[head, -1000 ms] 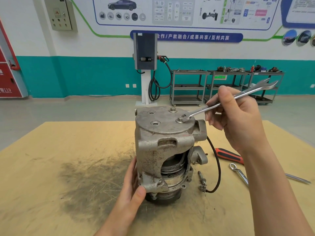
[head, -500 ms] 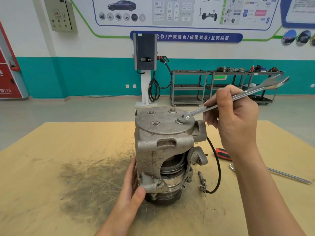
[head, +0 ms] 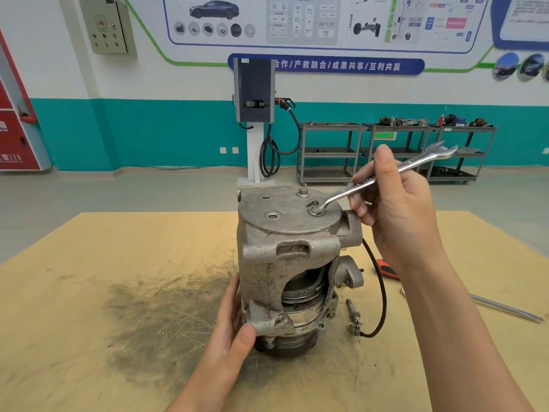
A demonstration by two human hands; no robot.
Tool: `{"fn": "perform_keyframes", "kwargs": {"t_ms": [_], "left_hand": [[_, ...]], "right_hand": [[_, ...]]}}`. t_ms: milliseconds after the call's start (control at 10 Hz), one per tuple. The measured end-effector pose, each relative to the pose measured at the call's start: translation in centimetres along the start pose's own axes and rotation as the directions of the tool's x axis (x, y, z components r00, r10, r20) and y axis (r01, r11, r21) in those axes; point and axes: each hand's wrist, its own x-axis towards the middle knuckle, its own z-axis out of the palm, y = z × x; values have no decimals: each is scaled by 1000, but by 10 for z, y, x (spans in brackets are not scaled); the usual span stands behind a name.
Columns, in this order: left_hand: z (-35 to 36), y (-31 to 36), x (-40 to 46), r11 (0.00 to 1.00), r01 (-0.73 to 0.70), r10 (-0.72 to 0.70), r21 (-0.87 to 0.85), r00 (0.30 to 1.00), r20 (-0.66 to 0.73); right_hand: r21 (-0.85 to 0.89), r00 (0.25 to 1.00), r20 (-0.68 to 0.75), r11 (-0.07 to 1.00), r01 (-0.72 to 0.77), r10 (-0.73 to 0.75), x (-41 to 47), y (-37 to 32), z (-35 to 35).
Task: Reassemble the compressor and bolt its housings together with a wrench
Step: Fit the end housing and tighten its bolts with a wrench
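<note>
The grey metal compressor stands upright on the wooden table. My left hand grips its lower left side, thumb on the front flange. My right hand holds a silver open-ended wrench by the shaft. The wrench's jaw sits at a bolt on the right of the round top cover. A second bolt stands proud at the back of the cover. Two empty bolt holes show on the cover's left.
A black cable with a metal plug hangs from the compressor's right side. Behind my right forearm lie a red-handled tool and a thin silver wrench. A dark stain spreads on the table to the left.
My right hand has swung the wrench handle back away from me about the bolt, then lifted the jaw slightly. My left hand and the compressor have stayed put.
</note>
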Motion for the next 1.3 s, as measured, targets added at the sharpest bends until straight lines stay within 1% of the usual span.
{"fn": "perform_keyframes", "kwargs": {"t_ms": [100,200,300,400,500,600,700,800,900,1000,1100,1200,1300], "left_hand": [[-3,-4,0,998,12,-11,67,1000,-6],[-4,-5,0,996,25,-25,84,1000,-1],[-3,-2,0,997,27,-27,78,1000,2],[-2,0,2,999,13,-14,43,1000,15],[-3,-1,2,1000,24,-25,12,999,28],[-2,1,2,1000,22,-22,-1,999,33],[-2,1,3,1000,7,-7,-13,1000,28],[0,2,2,1000,6,-6,-17,1000,21],[1,2,1,1000,8,-8,-13,1000,10],[-1,-1,0,1000,12,-12,14,1000,9],[-1,-4,0,997,41,-41,61,999,-3],[-2,-6,1,996,51,-52,77,999,1],[-2,-7,1,996,51,-51,77,999,6]], "right_hand": [[-51,993,-27,993,110,-111,-1,-1,3],[-60,983,-57,984,169,-173,-1,-1,5],[-115,968,-97,969,221,-232,-3,1,6],[-239,929,-103,915,324,-356,-7,0,8],[-341,883,-62,841,419,-465,-11,-4,12],[-383,850,9,784,489,-526,-14,-7,18],[-423,843,19,759,495,-538,-15,-5,21],[-360,892,-96,851,382,-442,-12,-5,19],[-217,931,-185,937,274,-315,-7,-4,11],[-84,968,-214,990,114,-130,-1,-1,2],[-15,977,-212,1000,-17,13,3,3,-3],[4,983,-178,999,-39,39,3,4,-4],[4,984,-180,1000,15,-14,1,3,-1]]}}
